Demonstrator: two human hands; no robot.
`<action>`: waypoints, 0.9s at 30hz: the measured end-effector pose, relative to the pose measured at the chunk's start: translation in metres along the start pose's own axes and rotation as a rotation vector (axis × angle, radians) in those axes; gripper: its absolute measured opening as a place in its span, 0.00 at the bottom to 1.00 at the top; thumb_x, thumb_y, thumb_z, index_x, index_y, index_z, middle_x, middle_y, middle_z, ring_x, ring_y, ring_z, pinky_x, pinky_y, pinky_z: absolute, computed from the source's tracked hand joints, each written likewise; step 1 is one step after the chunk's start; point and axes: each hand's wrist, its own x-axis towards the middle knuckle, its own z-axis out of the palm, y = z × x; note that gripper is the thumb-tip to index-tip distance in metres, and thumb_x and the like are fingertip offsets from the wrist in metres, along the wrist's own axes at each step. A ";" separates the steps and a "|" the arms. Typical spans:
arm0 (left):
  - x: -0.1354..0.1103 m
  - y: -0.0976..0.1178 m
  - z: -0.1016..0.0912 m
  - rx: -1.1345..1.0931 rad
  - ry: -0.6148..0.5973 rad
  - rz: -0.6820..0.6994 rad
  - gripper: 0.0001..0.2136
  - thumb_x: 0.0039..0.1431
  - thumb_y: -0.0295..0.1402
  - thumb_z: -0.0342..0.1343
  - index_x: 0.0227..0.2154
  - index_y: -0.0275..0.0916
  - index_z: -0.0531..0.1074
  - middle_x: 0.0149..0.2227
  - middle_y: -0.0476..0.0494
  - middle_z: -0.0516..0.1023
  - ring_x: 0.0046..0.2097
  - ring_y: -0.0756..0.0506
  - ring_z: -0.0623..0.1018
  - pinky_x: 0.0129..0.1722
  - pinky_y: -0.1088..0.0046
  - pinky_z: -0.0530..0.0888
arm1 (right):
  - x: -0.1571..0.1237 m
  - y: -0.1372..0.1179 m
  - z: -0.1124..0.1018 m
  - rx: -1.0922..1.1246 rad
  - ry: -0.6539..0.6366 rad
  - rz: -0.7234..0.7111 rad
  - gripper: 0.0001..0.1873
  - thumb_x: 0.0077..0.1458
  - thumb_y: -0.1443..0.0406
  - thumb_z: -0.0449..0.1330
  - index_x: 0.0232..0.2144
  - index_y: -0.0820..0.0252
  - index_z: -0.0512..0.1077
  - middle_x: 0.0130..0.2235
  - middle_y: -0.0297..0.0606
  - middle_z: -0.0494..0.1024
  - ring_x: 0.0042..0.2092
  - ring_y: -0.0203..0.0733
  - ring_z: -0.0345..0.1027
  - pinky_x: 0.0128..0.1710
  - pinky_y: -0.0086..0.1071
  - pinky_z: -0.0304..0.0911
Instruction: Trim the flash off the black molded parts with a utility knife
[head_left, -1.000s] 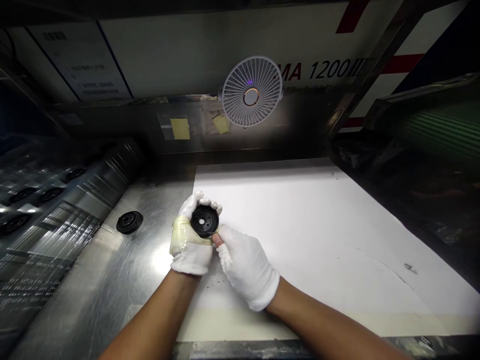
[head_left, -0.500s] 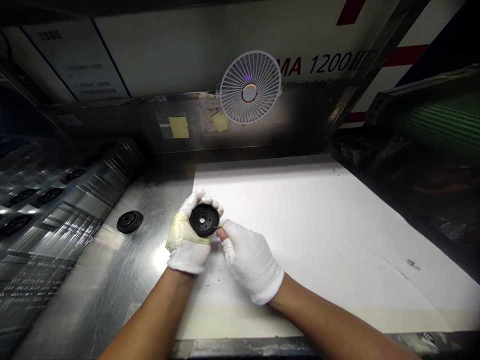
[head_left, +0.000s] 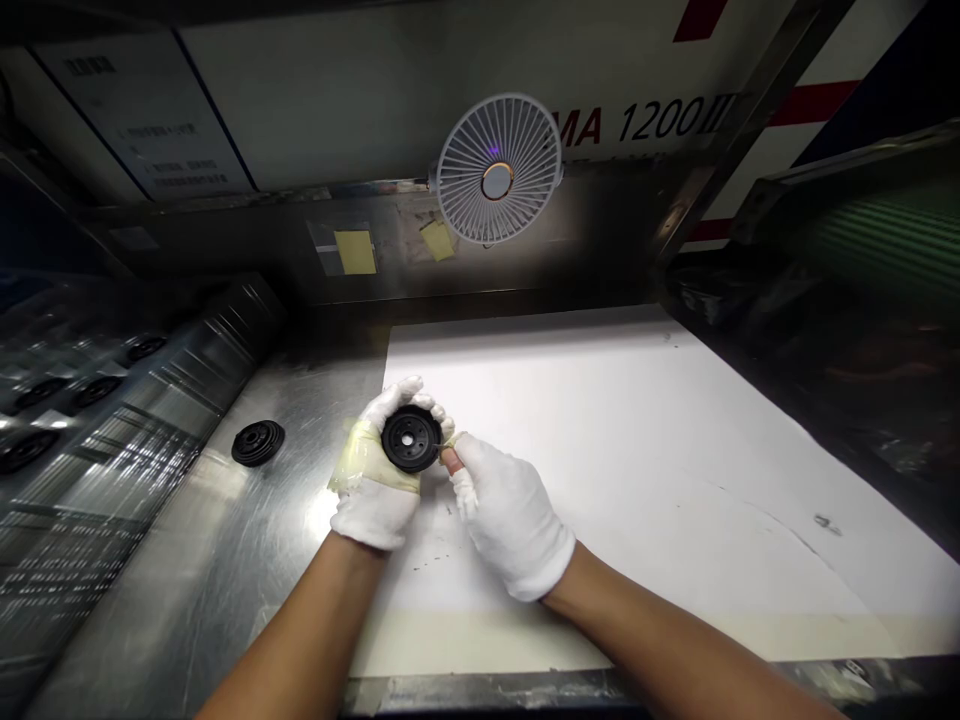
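My left hand (head_left: 375, 490), in a white glove with yellowish tape round the palm, is curled about a round black disc part (head_left: 410, 438) with a centre hole, held face up over the left edge of a white sheet (head_left: 637, 470). My right hand (head_left: 510, 515), also gloved in white, has its fingers closed. Its fingertips press on the disc's right rim, pinching something small that I cannot make out.
A second black disc (head_left: 258, 443) lies on the steel table (head_left: 225, 560) to the left. More black discs (head_left: 94, 390) sit on a shiny conveyor at far left. A small white fan (head_left: 498, 170) hangs on the back panel. Dark machinery borders the right side.
My right hand has slid up along the disc's right rim, from its lower edge to its side. The left hand and disc stay in nearly the same spot.
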 end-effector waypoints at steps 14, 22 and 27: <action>-0.005 0.002 -0.003 0.082 -0.004 -0.009 0.15 0.49 0.28 0.48 0.41 0.33 0.68 0.36 0.37 0.72 0.38 0.40 0.73 0.36 0.57 0.72 | -0.002 -0.003 0.000 0.018 -0.008 -0.043 0.10 0.61 0.64 0.44 0.36 0.56 0.65 0.33 0.33 0.73 0.31 0.37 0.65 0.29 0.29 0.52; 0.001 0.000 0.000 0.000 0.032 0.070 0.03 0.51 0.27 0.54 0.30 0.35 0.69 0.25 0.49 0.67 0.30 0.50 0.70 0.34 0.70 0.71 | -0.003 -0.004 0.005 0.000 -0.010 -0.033 0.09 0.61 0.63 0.45 0.31 0.55 0.63 0.29 0.30 0.71 0.29 0.37 0.64 0.28 0.28 0.51; 0.000 -0.002 -0.002 -0.018 0.020 0.152 0.06 0.51 0.25 0.53 0.33 0.36 0.69 0.27 0.48 0.68 0.32 0.50 0.71 0.39 0.68 0.71 | -0.006 -0.010 0.006 0.015 -0.023 -0.071 0.10 0.60 0.64 0.45 0.30 0.55 0.63 0.28 0.30 0.71 0.28 0.36 0.63 0.27 0.28 0.51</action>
